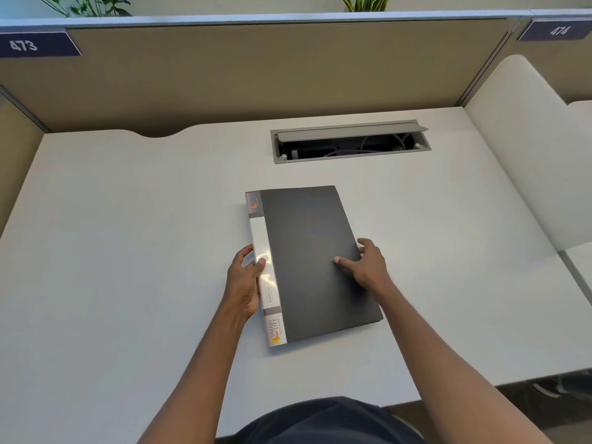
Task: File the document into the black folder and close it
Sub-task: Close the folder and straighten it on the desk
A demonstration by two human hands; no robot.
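Note:
The black folder (307, 251) lies closed and flat on the white desk (128, 251), its white labelled spine on the left. My left hand (245, 280) grips the spine edge, thumb on top. My right hand (365, 267) holds the folder's right edge, thumb pressed on the cover and fingers curled over the side. No loose document is visible; whether one is inside the folder is hidden.
An open grey cable box (350, 142) with wires sits in the desk behind the folder. Tan partition walls (256, 72) enclose the back and left. A white divider (525, 149) stands at the right. The desk's front edge is near my body.

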